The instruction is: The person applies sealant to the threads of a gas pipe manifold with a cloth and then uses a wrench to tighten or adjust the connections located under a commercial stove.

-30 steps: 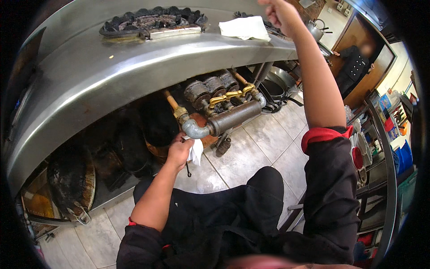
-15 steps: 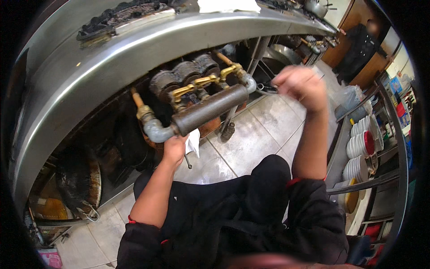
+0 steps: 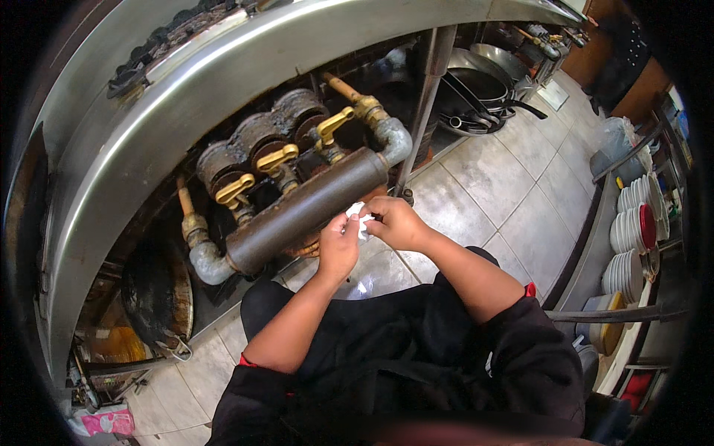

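Observation:
Both hands meet in front of a thick dark metal pipe (image 3: 309,212) under the steel stove. My left hand (image 3: 340,247) is closed on a crumpled white tissue (image 3: 361,217), thumb upward. From the other side my right hand (image 3: 398,222) pinches the same tissue. A small dark tip shows below the left hand; what it belongs to is hidden. Along the pipe stand brass-handled valves, one on the left (image 3: 235,190), one in the middle (image 3: 277,159) and one on the right (image 3: 335,125). Grey elbow fittings (image 3: 211,264) cap the pipe's ends.
A steel stove edge (image 3: 245,48) arches above the pipe, and a leg (image 3: 429,97) stands to its right. Pans (image 3: 476,85) sit beyond it. A blackened wok (image 3: 158,297) lies left. Stacked plates (image 3: 623,276) fill a rack at right. A person (image 3: 621,52) stands far right.
My right hand has come down from the upper right to the tissue. The left hand has moved right and up with it. My view has shifted closer to the pipe; the valve handles now show turned differently.

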Motion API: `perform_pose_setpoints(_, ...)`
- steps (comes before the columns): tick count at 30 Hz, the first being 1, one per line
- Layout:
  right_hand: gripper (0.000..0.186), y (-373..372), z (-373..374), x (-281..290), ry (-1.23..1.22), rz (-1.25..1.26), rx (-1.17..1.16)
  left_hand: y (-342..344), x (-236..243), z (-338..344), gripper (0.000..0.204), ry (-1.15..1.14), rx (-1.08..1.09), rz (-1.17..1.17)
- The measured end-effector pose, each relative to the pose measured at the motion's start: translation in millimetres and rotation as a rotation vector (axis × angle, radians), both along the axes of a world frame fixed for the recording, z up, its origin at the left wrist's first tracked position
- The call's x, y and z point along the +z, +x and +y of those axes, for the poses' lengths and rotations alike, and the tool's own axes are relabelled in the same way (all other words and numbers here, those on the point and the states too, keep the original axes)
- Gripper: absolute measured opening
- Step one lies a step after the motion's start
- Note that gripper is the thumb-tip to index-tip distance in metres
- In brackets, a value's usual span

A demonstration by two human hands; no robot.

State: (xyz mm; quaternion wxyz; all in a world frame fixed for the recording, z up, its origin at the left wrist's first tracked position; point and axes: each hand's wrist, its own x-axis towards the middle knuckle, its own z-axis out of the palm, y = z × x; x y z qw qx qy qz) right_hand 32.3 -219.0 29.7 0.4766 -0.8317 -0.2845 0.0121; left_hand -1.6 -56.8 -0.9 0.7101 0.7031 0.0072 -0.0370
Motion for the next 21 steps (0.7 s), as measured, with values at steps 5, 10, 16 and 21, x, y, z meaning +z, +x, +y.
perform_pose_setpoints(5,0.016,-1,3,-7,0.185,0.07,-0.122,-8,-3,-1,0.025,-0.066,-0.094,-0.031)
perform_pose_setpoints(10,0.034,9,-12,-1,0.305,0.001,-0.05,7,35,42,0.024,-0.033,0.044,-0.034)
perform_pose_setpoints(16,0.017,44,-53,-7,0.453,0.346,-0.53,26,85,109,0.035,-0.67,0.185,-0.29)
perform_pose_setpoints(21,0.017,45,-59,-24,0.52,0.212,-0.49,20,111,113,0.035,-0.742,-0.071,-0.414)
